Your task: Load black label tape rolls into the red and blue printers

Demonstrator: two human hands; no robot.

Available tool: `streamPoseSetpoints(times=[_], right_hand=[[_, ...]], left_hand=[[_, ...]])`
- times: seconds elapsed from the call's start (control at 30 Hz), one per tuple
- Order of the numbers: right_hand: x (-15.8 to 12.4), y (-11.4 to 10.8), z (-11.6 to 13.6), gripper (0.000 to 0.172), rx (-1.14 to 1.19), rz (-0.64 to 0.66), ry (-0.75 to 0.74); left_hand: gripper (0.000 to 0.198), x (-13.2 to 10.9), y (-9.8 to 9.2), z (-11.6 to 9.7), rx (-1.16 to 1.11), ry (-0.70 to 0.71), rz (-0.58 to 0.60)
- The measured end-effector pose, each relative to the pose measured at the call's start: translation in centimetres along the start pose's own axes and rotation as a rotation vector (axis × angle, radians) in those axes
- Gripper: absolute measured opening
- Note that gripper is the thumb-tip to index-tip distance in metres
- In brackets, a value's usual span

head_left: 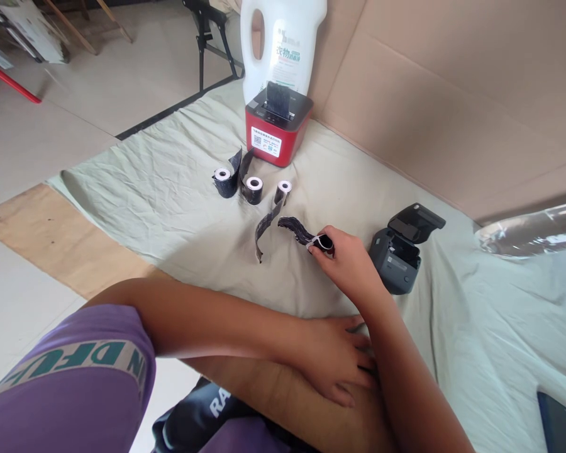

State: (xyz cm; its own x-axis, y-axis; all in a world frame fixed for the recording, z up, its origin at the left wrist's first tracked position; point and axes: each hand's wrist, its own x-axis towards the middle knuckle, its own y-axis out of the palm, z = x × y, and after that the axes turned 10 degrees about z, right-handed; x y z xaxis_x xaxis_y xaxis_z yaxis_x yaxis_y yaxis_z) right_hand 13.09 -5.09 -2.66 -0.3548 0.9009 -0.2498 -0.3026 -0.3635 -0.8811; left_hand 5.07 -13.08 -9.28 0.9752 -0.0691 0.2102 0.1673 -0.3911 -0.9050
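I have the right hand [342, 253] pinching a curled black strip [302, 235], whose loose tail points left, low over the cloth-covered desk [188, 214]. I see the left hand [332, 358] resting palm down with fingers spread at the near edge, fingertips by the right forearm [405, 352]. Ahead and to the strip's left, three black rolls [253, 196] stand in front of a red printer [287, 141]. A grey machine [396, 267], lid raised, sits just right of the pinching hand.
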Motion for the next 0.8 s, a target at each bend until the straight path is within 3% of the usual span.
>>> streamPoseSetpoints(times=[0.27, 0.53, 0.8], right_hand=[[-0.9, -1.0, 0.8, 0.007, 0.030, -0.076, -0.026], [-0.6, -0.7, 0.5, 0.008, 0.029, -0.063, -0.019], [0.1, 0.6, 0.0, 0.010, 0.026, -0.030, -0.003]], left_hand=[[0.048, -0.1, -0.1, -0.1, 0.008, -0.005, 0.017], [0.049, 0.0, -0.9, -0.2, 0.001, -0.032, 0.127], [0.048, 0.0, -0.6, -0.2, 0.008, -0.019, 0.075]])
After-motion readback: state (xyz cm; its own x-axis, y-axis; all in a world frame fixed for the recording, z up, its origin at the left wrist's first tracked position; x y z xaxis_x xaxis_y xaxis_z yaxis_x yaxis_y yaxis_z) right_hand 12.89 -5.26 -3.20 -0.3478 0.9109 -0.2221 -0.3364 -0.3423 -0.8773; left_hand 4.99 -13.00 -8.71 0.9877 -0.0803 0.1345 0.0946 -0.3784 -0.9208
